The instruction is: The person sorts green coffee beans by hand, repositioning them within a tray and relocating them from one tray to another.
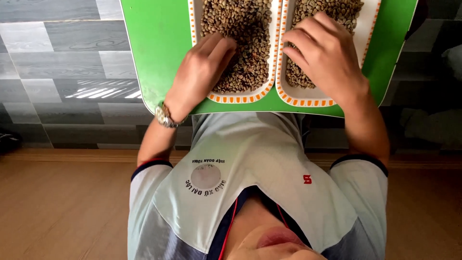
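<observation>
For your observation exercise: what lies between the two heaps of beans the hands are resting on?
In the head view, only the two trays' touching white, orange-patterned rims separate the left heap from the right heap.

Your bare left hand (202,72): palm down, fingers curled under (tips hidden) | your bare right hand (323,54): palm down, fingers bent, loosely spread | both forearms reach forward, wrists level

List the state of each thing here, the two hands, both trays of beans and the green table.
left hand: fingers curled, resting on the beans in the left tray
right hand: fingers bent, on the beans in the right tray
left tray: filled with beans
right tray: holds beans, near edge bare
green table: carries both trays
</observation>
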